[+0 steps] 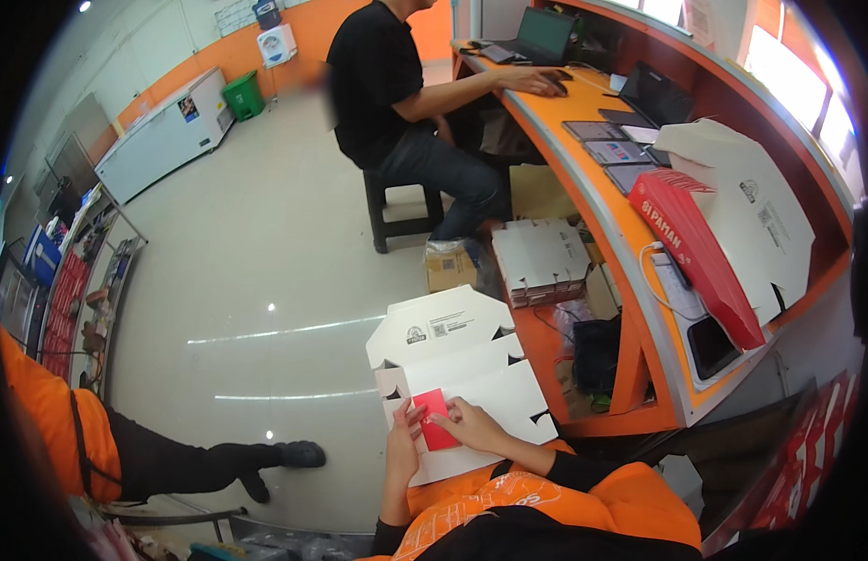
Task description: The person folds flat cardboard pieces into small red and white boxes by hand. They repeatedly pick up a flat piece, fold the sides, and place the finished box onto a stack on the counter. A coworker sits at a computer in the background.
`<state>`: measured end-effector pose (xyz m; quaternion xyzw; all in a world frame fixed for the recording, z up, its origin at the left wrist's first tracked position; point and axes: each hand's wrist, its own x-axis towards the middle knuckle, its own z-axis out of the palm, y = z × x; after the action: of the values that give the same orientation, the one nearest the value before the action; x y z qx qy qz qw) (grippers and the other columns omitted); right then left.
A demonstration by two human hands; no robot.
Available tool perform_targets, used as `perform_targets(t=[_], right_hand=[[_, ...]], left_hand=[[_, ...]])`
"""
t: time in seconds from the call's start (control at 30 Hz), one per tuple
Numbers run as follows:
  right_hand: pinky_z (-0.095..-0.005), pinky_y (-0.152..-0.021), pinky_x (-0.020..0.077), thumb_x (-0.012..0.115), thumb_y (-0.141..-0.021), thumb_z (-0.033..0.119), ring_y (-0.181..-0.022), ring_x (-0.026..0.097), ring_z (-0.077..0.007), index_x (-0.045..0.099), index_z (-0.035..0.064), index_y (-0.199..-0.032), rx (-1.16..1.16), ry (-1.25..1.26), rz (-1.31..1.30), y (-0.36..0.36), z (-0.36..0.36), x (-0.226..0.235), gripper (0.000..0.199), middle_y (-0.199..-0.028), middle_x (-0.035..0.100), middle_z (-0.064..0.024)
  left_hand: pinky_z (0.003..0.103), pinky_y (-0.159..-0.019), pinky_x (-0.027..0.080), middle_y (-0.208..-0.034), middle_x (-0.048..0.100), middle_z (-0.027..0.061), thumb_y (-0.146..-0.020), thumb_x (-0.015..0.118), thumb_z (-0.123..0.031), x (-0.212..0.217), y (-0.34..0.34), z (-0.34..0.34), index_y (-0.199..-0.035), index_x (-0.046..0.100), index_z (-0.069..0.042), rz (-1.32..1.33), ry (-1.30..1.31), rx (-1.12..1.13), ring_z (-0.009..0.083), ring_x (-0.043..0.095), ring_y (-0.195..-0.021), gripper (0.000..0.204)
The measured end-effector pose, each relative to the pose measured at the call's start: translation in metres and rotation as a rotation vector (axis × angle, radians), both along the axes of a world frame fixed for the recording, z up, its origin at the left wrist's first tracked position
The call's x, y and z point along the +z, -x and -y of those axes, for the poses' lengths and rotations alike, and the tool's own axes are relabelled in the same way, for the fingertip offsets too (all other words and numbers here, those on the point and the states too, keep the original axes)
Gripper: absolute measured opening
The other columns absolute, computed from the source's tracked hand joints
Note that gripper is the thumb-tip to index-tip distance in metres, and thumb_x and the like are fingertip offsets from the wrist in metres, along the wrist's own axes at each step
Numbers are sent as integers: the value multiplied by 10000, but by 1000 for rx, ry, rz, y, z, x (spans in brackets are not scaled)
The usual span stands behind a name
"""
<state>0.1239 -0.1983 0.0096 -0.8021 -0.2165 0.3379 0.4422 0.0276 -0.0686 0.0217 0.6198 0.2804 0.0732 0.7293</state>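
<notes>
Grip of R hand (476, 427) pinches red card (440, 436) at its right edge, L hand (403, 443) touching opp. edge (hold unclear), long axis approx. vert., lower ctr of frame.

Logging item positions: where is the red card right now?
Head view, lower middle: the red card is over the flat white carton, between the left hand and right hand.
</notes>
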Motion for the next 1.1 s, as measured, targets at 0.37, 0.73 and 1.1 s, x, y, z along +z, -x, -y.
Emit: perform_targets(t=[0.37,0.73,1.1], right_hand=[[-236,-769,500,544,-920,145,-860,598,-80,504,0,-1172,-75,-566,-742,-23,5,22,293,-990,618,-58],[-243,-704,506,546,-926,196,-807,609,-108,538,13,-1091,-357,-674,-476,-37,14,82,247,-980,620,-55],[-278,-629,554,527,-941,226,-715,646,-152,623,-24,-919,-414,-785,-447,-22,21,93,269,-837,653,-84]], left_hand=[[422,-1048,312,-1315,445,149,-845,204,-732,21,19,-33,-1426,224,-42,188,297,-332,246,450,-1206,901],[405,-1071,258,-1472,221,220,-943,381,-139,75,-2,42,-1378,341,-49,459,-575,-238,371,276,-1341,446],[402,-982,388,-1324,453,239,-958,387,-198,89,-21,40,-1161,586,-25,458,-739,-82,372,480,-1196,333]])
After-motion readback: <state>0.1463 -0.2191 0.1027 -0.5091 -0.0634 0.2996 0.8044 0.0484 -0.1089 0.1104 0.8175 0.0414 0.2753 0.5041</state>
